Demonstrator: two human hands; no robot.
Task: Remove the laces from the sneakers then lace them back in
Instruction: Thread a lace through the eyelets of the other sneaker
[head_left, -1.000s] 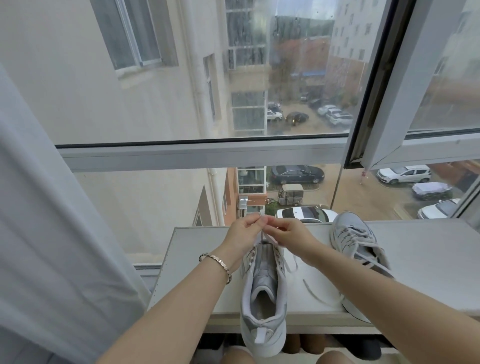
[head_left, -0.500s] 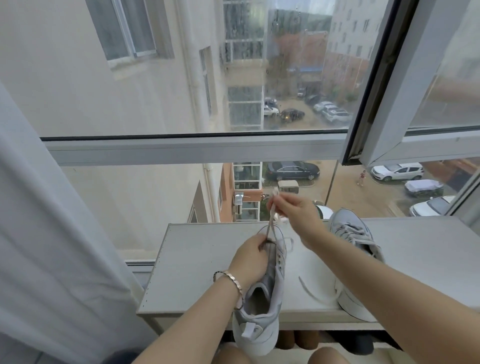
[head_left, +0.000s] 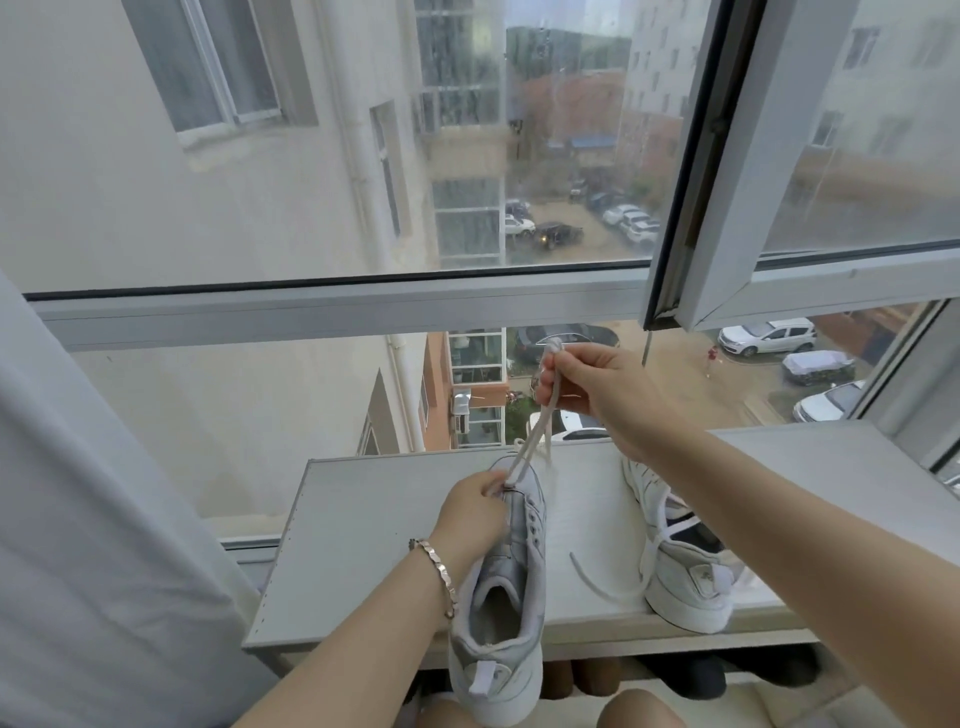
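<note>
Head view: left hand (head_left: 474, 512) grips the sneaker (head_left: 511, 587), fingers (head_left: 563, 364) of right hand (head_left: 597, 387) pinch its raised lace (head_left: 540, 428)

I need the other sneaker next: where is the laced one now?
Head view, right side: the laced sneaker sits on the white shelf under the right forearm, just right of the held sneaker that the left hand grips.

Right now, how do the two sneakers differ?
The held sneaker shows empty eyelets, its lace pulled up by the right hand; the second sneaker is laced. The left hand grips the held sneaker; no hand holds the second sneaker. The held sneaker's heel overhangs the shelf; the second sneaker stands on it. Both are pale grey-white, toes toward the window.
</note>
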